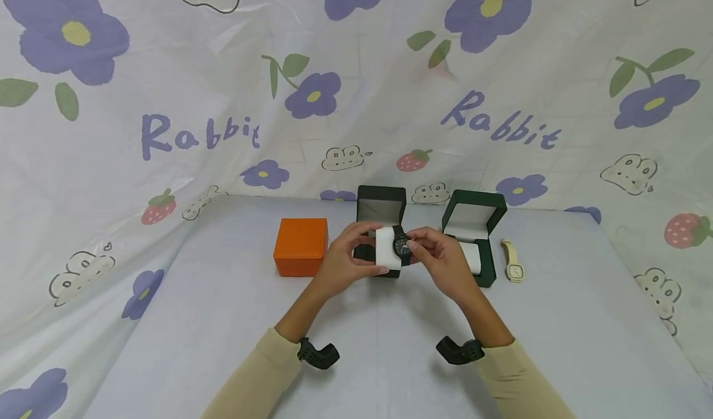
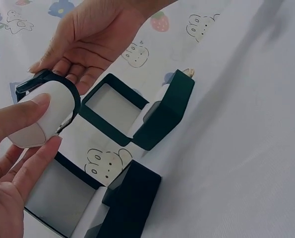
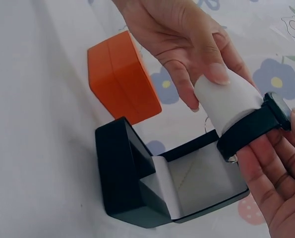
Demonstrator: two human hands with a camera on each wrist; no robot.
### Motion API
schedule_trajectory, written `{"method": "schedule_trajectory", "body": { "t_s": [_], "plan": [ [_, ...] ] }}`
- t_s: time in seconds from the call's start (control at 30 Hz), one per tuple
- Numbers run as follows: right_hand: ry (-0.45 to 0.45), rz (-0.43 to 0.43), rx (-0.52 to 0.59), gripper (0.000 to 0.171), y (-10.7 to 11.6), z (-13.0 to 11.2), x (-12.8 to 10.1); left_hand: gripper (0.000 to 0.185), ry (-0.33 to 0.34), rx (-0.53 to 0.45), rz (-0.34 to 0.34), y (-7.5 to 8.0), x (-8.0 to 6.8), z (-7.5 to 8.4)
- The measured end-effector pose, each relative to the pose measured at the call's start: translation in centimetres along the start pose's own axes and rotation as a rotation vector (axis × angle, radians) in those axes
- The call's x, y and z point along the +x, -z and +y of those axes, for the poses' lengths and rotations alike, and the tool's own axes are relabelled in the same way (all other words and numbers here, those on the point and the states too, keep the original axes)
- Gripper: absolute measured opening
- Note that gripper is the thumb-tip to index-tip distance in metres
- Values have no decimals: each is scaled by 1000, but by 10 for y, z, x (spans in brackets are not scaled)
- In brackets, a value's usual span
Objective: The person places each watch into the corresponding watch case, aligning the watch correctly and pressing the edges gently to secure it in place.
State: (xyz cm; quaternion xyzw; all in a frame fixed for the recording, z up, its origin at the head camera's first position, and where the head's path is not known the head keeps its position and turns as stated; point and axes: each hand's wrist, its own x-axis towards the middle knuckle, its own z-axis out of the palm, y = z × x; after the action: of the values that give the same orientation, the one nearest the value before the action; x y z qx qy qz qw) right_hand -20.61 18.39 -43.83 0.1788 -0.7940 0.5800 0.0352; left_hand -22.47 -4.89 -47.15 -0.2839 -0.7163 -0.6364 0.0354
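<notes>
A white watch cushion (image 1: 385,247) is gripped by my left hand (image 1: 346,259), thumb on one side and fingers on the other. Round one end of the cushion goes a black-strapped wristwatch (image 1: 401,246) with a dark dial. My right hand (image 1: 444,259) pinches the watch at its case; in the right wrist view its fingers lie under the dark strap (image 3: 251,130). Below the hands stands an open black watch box (image 3: 132,183), its lid raised and pale lining showing.
An orange box (image 1: 301,247) stands shut on the left. To the right are an open green watch box (image 1: 487,264) with a white cushion (image 1: 471,257) inside and a gold watch (image 1: 513,263) lying on the white tabletop (image 1: 223,345). A patterned cloth hangs behind.
</notes>
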Motion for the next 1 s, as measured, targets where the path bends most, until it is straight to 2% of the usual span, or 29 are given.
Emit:
{"method": "schedule_trajectory", "body": {
  "t_s": [0.1,0.33,0.53,1.0],
  "plan": [
    [-18,20,-14,22,-2,-5,0,75,-3,-3,20,-1,-1,1],
    [-29,26,-1,22,-5,-37,-7,74,-27,-19,54,-1,-2,0],
    [-32,49,26,22,-8,-39,-7,74,-30,-20,73,0,-2,-2],
    [-72,165,7,21,-16,-44,-11,72,-19,-35,110,-4,1,-6]
  ]
}}
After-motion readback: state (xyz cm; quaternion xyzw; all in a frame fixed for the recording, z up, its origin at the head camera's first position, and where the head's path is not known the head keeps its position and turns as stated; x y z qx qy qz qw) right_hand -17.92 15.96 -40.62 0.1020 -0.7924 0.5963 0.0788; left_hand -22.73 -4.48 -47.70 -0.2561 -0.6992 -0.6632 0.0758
